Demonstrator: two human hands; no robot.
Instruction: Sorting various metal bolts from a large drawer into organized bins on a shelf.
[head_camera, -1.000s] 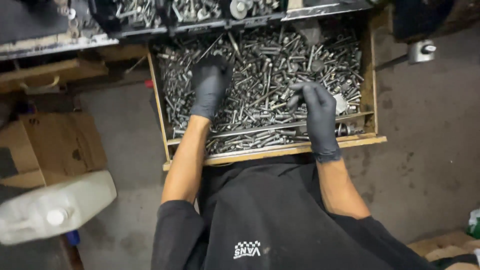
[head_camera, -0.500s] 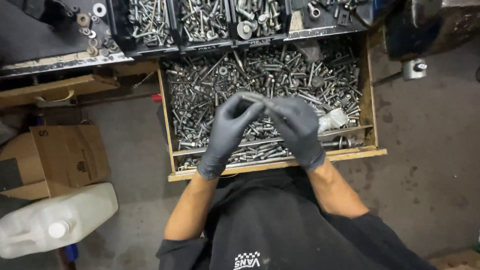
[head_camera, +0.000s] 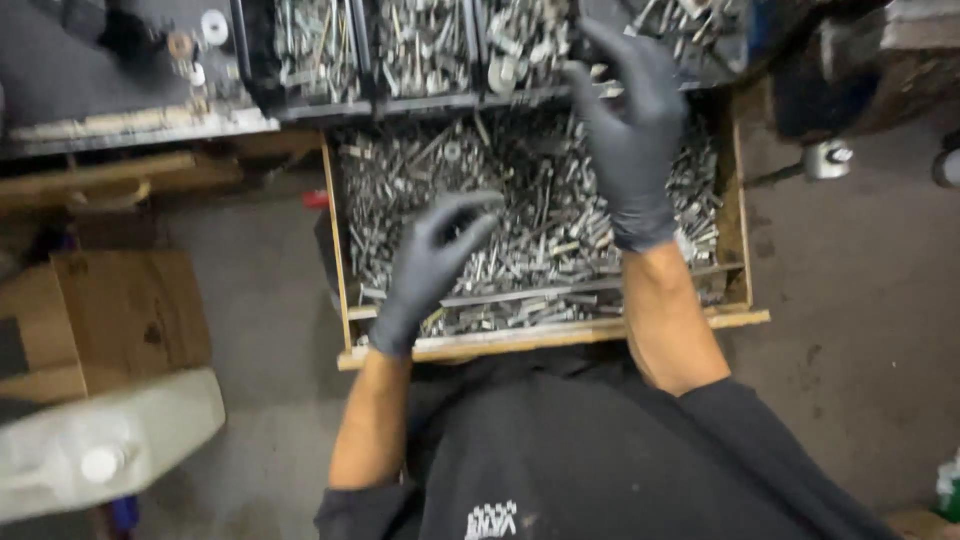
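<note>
Dim, uneven light glints off the metal in the wooden drawer (head_camera: 742, 250), shadows pool around it, and motion blur softens everything.

- Wooden drawer (head_camera: 745, 250) packed with loose bolts (head_camera: 540, 225) (no bare bottom showing).
- Upper bins (head_camera: 420, 50) overhang the drawer's back edge.
- Open floor (head_camera: 860, 300) lies rightward.

A wooden drawer (head_camera: 742, 250) stands pulled open, filled edge to edge with a loose heap of silvery bolts (head_camera: 540, 230) and screws lying at all angles. A long metal rod (head_camera: 560, 290) lies across the heap near the front edge.
</note>
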